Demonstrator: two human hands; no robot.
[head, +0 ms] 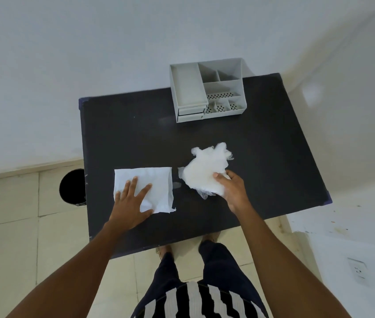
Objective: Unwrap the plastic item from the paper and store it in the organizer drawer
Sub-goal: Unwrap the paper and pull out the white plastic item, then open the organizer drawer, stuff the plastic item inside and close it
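A person stands at a black table (136, 134), seen from above, both bare arms reaching over its near edge. Left of the table, a round black bin (71, 187) sits on the tiled floor (10, 237), partly hidden by the table's edge. On the table's near left part lies a white sheet of paper (159, 182), flattened and creased, one lower corner ragged. The left hand (130, 204) presses flat on it, fingers spread apart and palm down, clamped on nothing. Just right of the paper, with a narrow strip of table between them, is the crumpled clear plastic item (202, 171) (a thin, cloudy film, bunched and frayed at its far edge); it lies free of the paper. The right hand (232, 191) grips its near right side, fingers closed on the film, a loose tail of plastic hanging below the fingers. At the table's far edge, well apart from both hands, stands a grey desk organizer (207, 90) with open top compartments, some with perforated floors, and two shallow drawers (191, 112) stacked at its front left, both pushed in. The person's dark trousers and striped top show at the bottom of the frame.
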